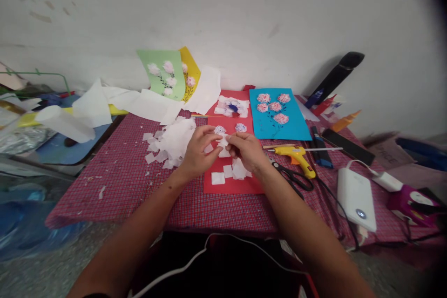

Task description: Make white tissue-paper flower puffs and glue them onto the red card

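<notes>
Checked tablecloth; left hand, right hand pinching white tissue scrap

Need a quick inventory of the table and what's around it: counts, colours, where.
checked tablecloth: 1, red and white, covering the table
red card: 2, red, one under the hands, one behind it
blue card: 1, blue, pink flowers, right of the red cards
green card: 1, light green, against the wall
yellow card: 1, yellow, behind the green card
tissue squares: a heap, white, left of the hands
glue gun: 1, yellow, right of the hands
scissors: 1 pair, black handles, below the glue gun
power bank: 1, white, near the table's right edge
left hand: 1, bare, over the nearer red card
right hand: 1, bare, beside the left hand
</notes>
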Demonstrator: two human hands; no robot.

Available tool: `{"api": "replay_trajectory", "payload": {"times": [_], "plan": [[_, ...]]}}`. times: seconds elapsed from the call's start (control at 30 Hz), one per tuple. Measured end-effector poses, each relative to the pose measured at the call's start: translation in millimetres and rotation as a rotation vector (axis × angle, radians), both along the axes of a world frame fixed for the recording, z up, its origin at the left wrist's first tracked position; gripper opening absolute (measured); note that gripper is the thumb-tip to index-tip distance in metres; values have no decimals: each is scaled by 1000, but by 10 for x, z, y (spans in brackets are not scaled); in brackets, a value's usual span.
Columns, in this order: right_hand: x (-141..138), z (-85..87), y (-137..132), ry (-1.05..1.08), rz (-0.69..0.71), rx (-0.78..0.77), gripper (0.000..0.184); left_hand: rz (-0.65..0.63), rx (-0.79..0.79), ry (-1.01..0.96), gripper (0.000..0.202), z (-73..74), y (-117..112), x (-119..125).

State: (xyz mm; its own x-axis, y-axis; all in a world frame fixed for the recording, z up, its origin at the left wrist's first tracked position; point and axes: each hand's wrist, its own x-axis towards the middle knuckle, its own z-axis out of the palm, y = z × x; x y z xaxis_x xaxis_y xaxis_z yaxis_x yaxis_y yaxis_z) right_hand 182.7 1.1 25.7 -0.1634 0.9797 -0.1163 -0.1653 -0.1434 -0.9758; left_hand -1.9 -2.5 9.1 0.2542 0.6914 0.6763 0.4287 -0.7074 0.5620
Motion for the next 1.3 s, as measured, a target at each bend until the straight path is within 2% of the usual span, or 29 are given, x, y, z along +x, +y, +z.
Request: {"api": "replay_trajectory", "payload": {"times": [0.23,0.33,0.4,0.5,0.67,0.9,1.0,1.1,1.2,1.3], "plan": [[-42,2,-30,10,45,-6,33,-1,-5,-40,9,25,1,-28],[-14,18,-19,0,-5,34,35,20,-10,-74,7,54,-5,-31],[10,35,-17,-5,-56,67,28,22,-7,-87,7,63,-7,-31],[40,53,-28,-7,-70,136,7,22,-16,-95,7,62,-8,-29],[39,47,-45,-119,20,306,22,11,-25,-113,7,58,-4,-26],[2,49,-56,-265,46,410,20,2,-52,-129,6,65,-13,-19],[32,53,-45,-277,8,380,21,1,-116,-207,8,34,-5,-12],[91,35,2,-319,-71,311,20,57,-259,-334,19,-18,17,-13],[144,-25,73,-506,-110,309,18,103,-370,-434,20,-62,44,-21],[168,-103,134,-678,-52,303,15,112,-403,-446,18,-79,59,-26]]}}
